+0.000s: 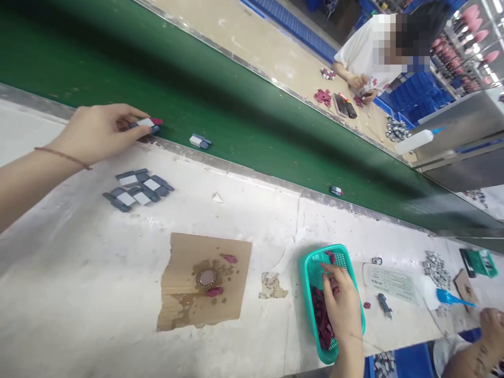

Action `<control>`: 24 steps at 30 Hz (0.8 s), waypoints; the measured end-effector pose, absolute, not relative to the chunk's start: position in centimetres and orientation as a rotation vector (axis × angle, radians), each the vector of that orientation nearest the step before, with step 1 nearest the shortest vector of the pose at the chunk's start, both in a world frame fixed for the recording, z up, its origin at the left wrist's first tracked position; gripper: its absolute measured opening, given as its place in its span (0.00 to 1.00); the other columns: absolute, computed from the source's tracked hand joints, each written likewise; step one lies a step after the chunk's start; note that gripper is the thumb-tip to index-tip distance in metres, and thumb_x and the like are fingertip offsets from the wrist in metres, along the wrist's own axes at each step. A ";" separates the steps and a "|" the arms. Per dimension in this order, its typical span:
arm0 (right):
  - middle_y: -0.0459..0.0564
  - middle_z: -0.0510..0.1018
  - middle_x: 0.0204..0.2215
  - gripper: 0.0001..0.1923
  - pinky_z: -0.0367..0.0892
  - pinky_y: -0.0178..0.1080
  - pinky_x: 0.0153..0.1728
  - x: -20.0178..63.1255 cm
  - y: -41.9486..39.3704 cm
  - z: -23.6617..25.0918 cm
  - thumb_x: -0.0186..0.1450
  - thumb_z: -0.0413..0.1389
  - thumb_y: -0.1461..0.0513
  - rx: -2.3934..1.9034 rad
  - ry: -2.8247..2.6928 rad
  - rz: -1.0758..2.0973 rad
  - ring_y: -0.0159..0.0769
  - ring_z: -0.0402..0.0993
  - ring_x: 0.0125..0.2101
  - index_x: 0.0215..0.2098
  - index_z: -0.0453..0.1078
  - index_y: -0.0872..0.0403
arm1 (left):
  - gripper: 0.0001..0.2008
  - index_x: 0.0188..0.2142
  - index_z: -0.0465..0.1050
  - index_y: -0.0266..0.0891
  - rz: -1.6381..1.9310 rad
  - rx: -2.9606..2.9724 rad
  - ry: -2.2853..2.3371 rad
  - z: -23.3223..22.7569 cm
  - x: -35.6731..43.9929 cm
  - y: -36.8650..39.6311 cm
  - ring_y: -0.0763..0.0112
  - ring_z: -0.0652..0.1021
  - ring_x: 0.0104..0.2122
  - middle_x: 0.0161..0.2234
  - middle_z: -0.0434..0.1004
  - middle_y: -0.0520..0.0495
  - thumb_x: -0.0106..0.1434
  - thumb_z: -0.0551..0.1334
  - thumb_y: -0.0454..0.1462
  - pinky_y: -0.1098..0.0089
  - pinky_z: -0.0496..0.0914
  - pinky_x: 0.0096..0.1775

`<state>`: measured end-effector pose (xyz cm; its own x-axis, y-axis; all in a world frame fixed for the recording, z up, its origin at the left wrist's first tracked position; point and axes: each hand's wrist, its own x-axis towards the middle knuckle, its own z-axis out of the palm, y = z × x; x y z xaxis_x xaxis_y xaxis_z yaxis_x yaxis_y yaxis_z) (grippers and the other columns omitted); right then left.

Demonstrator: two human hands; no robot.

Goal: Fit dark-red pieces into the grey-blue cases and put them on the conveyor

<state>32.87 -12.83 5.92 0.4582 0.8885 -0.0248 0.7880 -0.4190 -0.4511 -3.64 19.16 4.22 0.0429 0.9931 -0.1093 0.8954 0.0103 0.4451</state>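
Note:
My left hand (104,131) pinches a small blue-grey plastic part (145,124) with a white pad and a dark red tip, at the near edge of the green conveyor belt (244,131). Below that wrist, several similar blue-grey parts (142,196) lie in a cluster on the white table. My right hand (343,302) is over a teal basket (308,294), thumb and forefinger slightly apart. Dark red pieces (323,328) fill part of the basket; one shows close to those fingers. Between the hands lies a stained cardboard sheet (236,294) bearing a round dotted disc (207,277) and two red pieces (214,292).
Two more parts (200,141) sit apart on the belt. Across it, a person (368,52) handles small pieces at another table. At the lower right, another person's hand (490,323) is near a white bottle with a blue nozzle (444,296). A paper sheet (389,282) lies beside the basket.

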 end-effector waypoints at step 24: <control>0.54 0.78 0.43 0.16 0.70 0.45 0.48 33.7 -14.2 5.8 0.67 0.49 0.65 -2.126 -1.607 1.008 0.43 0.75 0.44 0.48 0.74 0.51 | 0.20 0.55 0.66 0.25 0.080 2.587 1.137 2.5 5.3 20.7 0.55 0.69 0.50 0.52 0.68 0.37 0.72 0.49 0.39 0.59 0.65 0.53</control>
<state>33.68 -14.16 5.78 0.1321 0.9258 -0.3542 0.7220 -0.3347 -0.6055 5.29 20.68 2.46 0.6826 0.7270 -0.0740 0.7095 -0.6352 0.3051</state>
